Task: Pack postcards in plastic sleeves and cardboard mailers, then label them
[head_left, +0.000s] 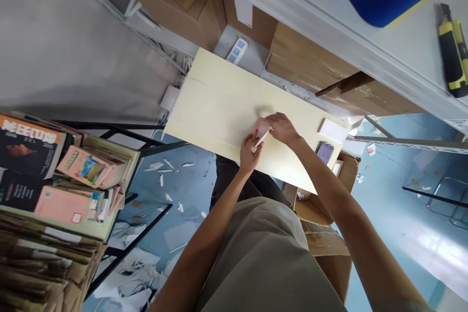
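Observation:
Over the pale yellow board [219,92], my left hand [250,154] is closed around the lower end of a small pale pink and white rectangular block [262,130]. Its thick white edge faces me, and whether it is a booklet or a box I cannot make out. A bit of red shows beside the left fingertips. From the right, my right hand [281,127] bends its fingers over the block's upper edge and touches it; the fingertips are partly hidden.
On the board's right end lie a white stack [333,130] and a pixelated phone-like thing [324,152]. A power strip [237,51] and cardboard boxes [310,53] stand behind. Books [86,168] fill the left side. A utility knife [451,51] rests on the upper shelf. Paper scraps litter the floor.

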A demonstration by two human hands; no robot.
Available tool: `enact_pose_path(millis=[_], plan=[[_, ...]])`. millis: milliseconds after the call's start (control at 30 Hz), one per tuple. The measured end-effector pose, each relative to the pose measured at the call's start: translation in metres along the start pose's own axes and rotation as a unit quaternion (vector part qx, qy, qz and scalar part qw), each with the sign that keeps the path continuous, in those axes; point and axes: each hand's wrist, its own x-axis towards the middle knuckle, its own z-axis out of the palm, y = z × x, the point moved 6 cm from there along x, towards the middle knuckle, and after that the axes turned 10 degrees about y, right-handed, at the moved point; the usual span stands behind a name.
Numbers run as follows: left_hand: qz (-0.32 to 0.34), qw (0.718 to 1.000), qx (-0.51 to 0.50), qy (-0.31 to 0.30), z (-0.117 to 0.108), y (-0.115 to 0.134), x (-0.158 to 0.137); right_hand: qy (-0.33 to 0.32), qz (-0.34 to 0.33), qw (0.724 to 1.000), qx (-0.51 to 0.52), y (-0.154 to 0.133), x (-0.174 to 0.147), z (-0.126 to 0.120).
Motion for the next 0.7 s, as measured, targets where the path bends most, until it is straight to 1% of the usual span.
enact_pose_path(millis=[133, 233, 300, 400, 500, 600, 700], plan=[[-0.033, 0.997, 0.001, 0.070, -0.019, -0.003, -0.013, -0.008, 0.021, 1.000, 0.020, 0.003, 0.023, -0.011], [-0.064, 0.994, -0.018, 0.088, -0.028, -0.006, -0.021, -0.013, 0.052, 0.998, 0.043, 0.005, 0.036, -0.014], [-0.104, 0.990, -0.033, 0.094, -0.032, -0.010, -0.022, -0.016, 0.071, 0.995, 0.069, 0.008, 0.044, -0.013], [-0.179, 0.978, -0.049, 0.095, -0.034, -0.021, -0.020, -0.008, 0.103, 0.988, 0.113, 0.013, 0.055, -0.007], [-0.241, 0.967, -0.028, 0.082, -0.033, -0.031, -0.018, 0.012, 0.135, 0.981, 0.140, 0.017, 0.063, 0.000], [-0.264, 0.962, -0.002, 0.069, -0.033, -0.039, -0.016, 0.013, 0.142, 0.979, 0.148, 0.015, 0.066, 0.010], [-0.272, 0.960, 0.005, 0.061, -0.035, -0.046, -0.015, 0.017, 0.146, 0.981, 0.124, 0.011, 0.068, 0.019]])
